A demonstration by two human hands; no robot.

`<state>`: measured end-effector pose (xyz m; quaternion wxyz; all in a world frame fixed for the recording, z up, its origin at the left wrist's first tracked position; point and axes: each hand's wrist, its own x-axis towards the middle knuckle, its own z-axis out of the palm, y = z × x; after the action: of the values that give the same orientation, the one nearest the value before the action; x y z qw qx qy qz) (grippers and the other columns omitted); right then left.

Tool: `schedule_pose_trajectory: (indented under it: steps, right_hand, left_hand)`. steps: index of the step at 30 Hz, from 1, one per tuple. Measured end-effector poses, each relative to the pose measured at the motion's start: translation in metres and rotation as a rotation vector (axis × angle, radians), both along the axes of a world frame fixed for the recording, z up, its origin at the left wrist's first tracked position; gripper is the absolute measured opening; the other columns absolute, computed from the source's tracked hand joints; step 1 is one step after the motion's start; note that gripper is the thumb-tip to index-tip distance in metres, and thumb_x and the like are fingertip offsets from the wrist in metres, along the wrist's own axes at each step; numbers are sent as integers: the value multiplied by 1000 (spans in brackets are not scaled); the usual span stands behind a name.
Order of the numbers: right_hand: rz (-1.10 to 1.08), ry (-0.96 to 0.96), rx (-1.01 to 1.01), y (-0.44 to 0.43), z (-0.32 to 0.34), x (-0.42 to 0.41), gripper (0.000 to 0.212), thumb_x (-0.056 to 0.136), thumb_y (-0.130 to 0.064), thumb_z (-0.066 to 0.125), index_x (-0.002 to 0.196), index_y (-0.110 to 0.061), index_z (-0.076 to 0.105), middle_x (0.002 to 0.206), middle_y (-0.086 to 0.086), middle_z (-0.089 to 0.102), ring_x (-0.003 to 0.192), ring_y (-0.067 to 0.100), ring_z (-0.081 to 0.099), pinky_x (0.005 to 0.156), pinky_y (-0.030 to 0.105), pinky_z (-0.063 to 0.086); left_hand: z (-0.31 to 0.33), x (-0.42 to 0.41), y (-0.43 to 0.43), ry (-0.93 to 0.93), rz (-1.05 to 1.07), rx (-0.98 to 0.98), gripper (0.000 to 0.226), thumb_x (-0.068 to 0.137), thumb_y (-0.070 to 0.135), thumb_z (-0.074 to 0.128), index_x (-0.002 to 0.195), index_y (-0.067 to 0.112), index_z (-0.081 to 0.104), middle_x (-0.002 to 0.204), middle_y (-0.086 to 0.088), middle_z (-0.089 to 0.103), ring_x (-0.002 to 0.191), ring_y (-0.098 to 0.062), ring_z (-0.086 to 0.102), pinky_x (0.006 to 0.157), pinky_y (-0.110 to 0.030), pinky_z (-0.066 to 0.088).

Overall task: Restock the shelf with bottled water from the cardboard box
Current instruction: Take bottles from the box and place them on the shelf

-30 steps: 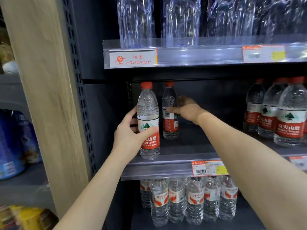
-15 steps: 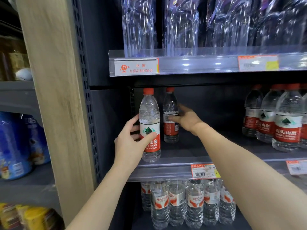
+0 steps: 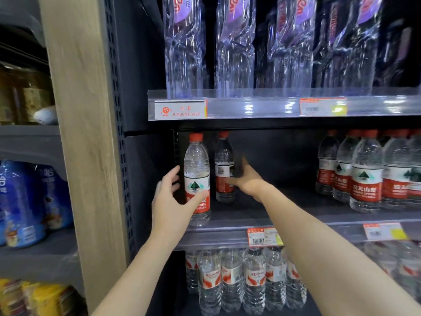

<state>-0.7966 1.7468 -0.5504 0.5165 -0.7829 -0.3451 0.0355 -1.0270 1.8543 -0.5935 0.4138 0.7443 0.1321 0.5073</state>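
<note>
Two red-capped water bottles stand at the left end of the middle shelf (image 3: 227, 233). Beside the front bottle (image 3: 197, 176) is my left hand (image 3: 170, 201); its thumb lies across the red label, and its spread fingers are a small gap off the bottle's left side. The rear bottle (image 3: 224, 165) stands behind and to the right. My right hand (image 3: 247, 181) is beside it, blurred, fingers straightened upward, thumb tip at its label. No cardboard box is in view.
More of the same bottles (image 3: 366, 176) stand at the right end of the middle shelf, with a dark gap between the two groups. Tall clear bottles fill the upper shelf (image 3: 250, 108); shrink-wrapped bottles (image 3: 252, 279) sit below. A wooden post (image 3: 79, 144) stands at left.
Both hands have loosened: the left fingers have come off the front bottle and spread, and the right fingers have straightened beside the rear bottle. The camera has tilted upward.
</note>
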Motion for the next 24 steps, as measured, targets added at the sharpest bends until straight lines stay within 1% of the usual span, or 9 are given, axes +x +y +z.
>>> schedule_pose_trajectory:
  steps: [2,4,6,8,11,16,19,22,24]
  right_hand:
    - [-48,-47,-67,-13,-3,-8,95,88,-25,82,164,-17,24,153,5,54,141,26,50,108,23,36]
    - [-103,-174,-201,-30,-5,-20,76,94,-25,73,159,-11,36,156,10,49,143,30,46,105,22,34]
    - [-168,-314,-296,-51,-8,-35,63,97,-19,64,156,-11,43,154,13,52,141,33,50,112,30,39]
    - [-214,-412,-339,-78,-10,-52,59,96,-15,58,154,-17,47,150,11,57,135,33,55,109,40,48]
    - [-259,-543,-440,-121,-15,-72,57,94,-16,56,151,-19,50,149,7,58,131,31,58,101,40,52]
    - [-338,-621,-655,-187,-11,-53,45,95,-11,55,139,-12,56,142,9,60,122,35,61,90,41,52]
    - [-382,-592,-681,-217,4,-36,53,93,-7,53,146,-9,51,149,14,54,132,37,55,101,46,50]
    - [-390,-543,-723,-247,23,-37,62,97,-7,51,158,-11,40,164,9,39,150,29,37,117,40,37]
    - [-381,-477,-772,-268,36,-45,64,98,-8,50,160,-13,36,167,6,34,153,25,32,120,37,33]
  left_hand:
    - [2,-7,-13,-19,63,158,77,82,45,87,149,39,50,139,20,52,124,4,55,98,-12,39]
    - [3,-12,-36,-19,82,371,58,89,46,78,141,38,55,132,20,54,123,-2,56,103,-18,42]
    - [3,-12,-63,46,63,535,47,94,46,68,138,39,55,130,22,55,121,-1,55,102,-18,44]
    - [2,-6,-89,214,23,624,51,96,42,62,145,37,52,138,18,55,127,-6,52,105,-28,47]
    - [-1,10,-120,445,-5,670,67,97,44,58,160,30,39,158,8,46,144,-18,41,115,-35,37]
    - [-11,55,-148,645,-13,710,88,91,69,36,168,29,22,171,-1,32,159,-26,26,127,-41,22]
    - [-9,73,-156,748,-30,757,91,90,70,29,168,27,19,173,-7,27,161,-31,19,130,-43,15]
    - [2,76,-176,823,-141,757,85,97,65,36,169,27,14,176,-5,17,164,-27,8,132,-42,6]
    - [18,72,-195,887,-209,751,84,100,63,37,170,27,7,178,-3,7,164,-25,0,132,-41,0]
